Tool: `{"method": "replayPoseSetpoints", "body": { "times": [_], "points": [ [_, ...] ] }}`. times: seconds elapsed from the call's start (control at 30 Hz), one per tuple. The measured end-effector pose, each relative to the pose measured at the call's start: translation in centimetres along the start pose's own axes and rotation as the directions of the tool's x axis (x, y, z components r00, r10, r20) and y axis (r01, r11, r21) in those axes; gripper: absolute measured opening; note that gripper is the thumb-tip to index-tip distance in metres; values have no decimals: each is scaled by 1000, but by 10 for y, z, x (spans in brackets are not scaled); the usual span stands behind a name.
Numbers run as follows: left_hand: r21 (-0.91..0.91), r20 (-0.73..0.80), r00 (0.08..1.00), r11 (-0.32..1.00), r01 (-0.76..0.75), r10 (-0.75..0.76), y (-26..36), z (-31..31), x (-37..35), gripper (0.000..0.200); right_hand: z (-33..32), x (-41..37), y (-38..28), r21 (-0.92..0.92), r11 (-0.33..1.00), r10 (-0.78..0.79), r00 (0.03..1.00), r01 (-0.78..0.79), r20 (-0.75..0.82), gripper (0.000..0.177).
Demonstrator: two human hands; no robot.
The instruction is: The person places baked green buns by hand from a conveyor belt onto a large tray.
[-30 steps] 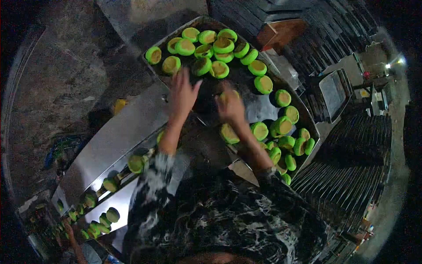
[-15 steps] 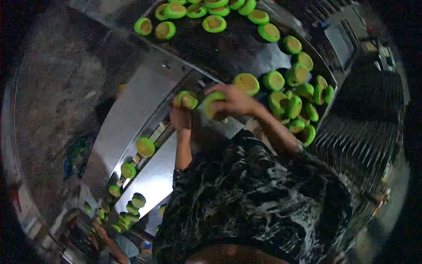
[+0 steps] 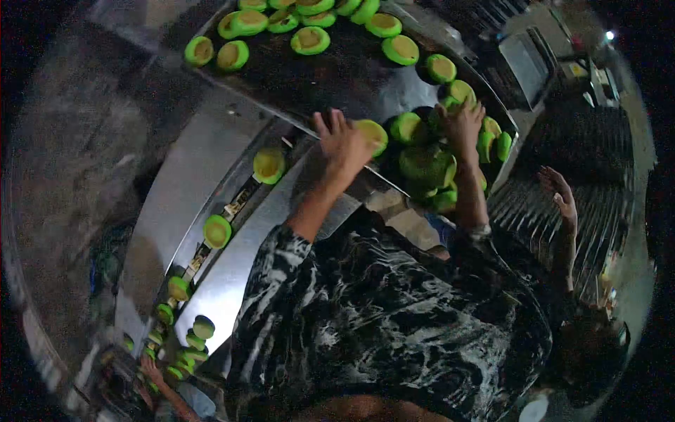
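Several green cakes [image 3: 216,231] sit spaced along the metal track [image 3: 242,193]; the left hand [image 3: 344,144], fingers spread, rests on an edge cake [image 3: 373,133] at the tray [image 3: 330,77] rim. The right hand [image 3: 460,123] lies splayed, gripping nothing, over the heaped cakes [image 3: 425,165]; by my judgement, most are yet to leave the tray.

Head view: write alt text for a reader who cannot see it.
A person's left hand, spread open, reaches beside a green round piece at the edge of a tray, while the right hand lies on a heap of pieces. A metal channel carries more pieces; another person's hand is at right.
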State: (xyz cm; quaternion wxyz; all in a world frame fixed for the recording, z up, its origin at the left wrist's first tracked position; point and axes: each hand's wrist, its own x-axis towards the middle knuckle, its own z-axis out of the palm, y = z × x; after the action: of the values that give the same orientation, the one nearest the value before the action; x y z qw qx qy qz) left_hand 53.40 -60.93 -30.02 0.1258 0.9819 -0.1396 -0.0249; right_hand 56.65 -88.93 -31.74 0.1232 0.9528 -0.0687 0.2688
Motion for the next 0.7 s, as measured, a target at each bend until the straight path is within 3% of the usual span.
{"method": "replayPoseSetpoints", "body": {
  "times": [0.03, 0.07, 0.1, 0.13, 0.17, 0.2, 0.23, 0.27, 0.3, 0.33, 0.37, 0.4, 0.43, 0.5, 0.53, 0.6, 0.63, 0.67, 0.7],
  "points": [
    [-33, -46, 998, 999, -35, 34, 3, 5, 3, 67, 41, -6, 12, 342, 898, 131, 912, -275, 390, 56],
    [-59, -98, 993, 995, -74, 68, 1, 3, 4, 65, 51, -2, -3, 376, 889, 106, 916, -261, 386, 56],
    [-48, -96, 994, 998, -47, 42, -4, 3, 2, 65, 59, -2, -12, 521, 845, -29, 963, -120, 268, 55],
    [-482, -59, 998, 876, -2, -30, -6, 3, -3, 61, 64, -7, -17, 634, 773, -138, 981, 18, 140, 55],
    [-820, 6, 997, 571, 51, -81, -5, 2, -7, 58, 102, -8, -28, 611, 781, -251, 961, 132, 114, 58],
    [-769, -12, 934, 600, 219, -357, -2, -20, -20, 50, 9, 16, -79, 737, 674, -192, 950, -54, 246, 59],
    [-777, -283, 855, 626, 62, -436, -12, -24, -37, 52, 25, 19, -97, 799, 597, -248, 932, -67, 264, 62],
    [-723, -403, 747, 685, 95, -529, -26, -25, -54, 60, 9, 24, -115, 832, 555, -269, 945, -6, 186, 65],
    [-765, -365, 707, 628, 143, -605, -48, -14, -68, 63, -11, 35, -132, 858, 511, -285, 952, 54, 110, 68],
    [-763, -362, 704, 628, 153, -611, -69, -3, -80, 63, -29, 38, -149, 914, 405, -266, 953, -28, 147, 70],
    [-393, -387, 808, 872, 291, -444, -82, 9, -86, 59, -44, 35, -160, 951, 286, -249, 949, -118, 192, 71],
    [62, -311, 907, 947, 317, -283, -91, 20, -92, 54, -63, 27, -173, 971, 186, -302, 932, -150, 202, 68],
    [68, -305, 908, 944, 323, -289, -92, 26, -101, 54, -80, 19, -185, 980, 89, -354, 914, -180, 200, 66],
    [192, -207, 964, 960, 204, -163, -96, 25, -122, 46, -96, 12, -213, 939, 126, -528, 823, 321, -211, 57],
    [195, -213, 965, 961, 196, -154, -106, 23, -132, 46, -84, -5, -228, 936, 131, -521, 826, 326, -215, 57],
    [-333, -159, 878, 862, 383, -452, -121, 21, -133, 42, -42, -34, -244, 768, 357, -666, 721, 531, -188, 47],
    [-333, -163, 883, 867, 371, -440, -127, 16, -121, 42, -38, -29, -236, 764, 367, -659, 728, 530, -188, 47],
    [-367, -199, 840, 833, 414, -505, -132, 4, -103, 38, -37, -24, -228, 858, 383, -843, 509, 341, 174, 46],
    [-423, -223, 790, 787, 450, -571, -141, -8, -92, 35, -47, -13, -230, 863, 481, -876, 133, 153, 464, 45]
  ]
}}
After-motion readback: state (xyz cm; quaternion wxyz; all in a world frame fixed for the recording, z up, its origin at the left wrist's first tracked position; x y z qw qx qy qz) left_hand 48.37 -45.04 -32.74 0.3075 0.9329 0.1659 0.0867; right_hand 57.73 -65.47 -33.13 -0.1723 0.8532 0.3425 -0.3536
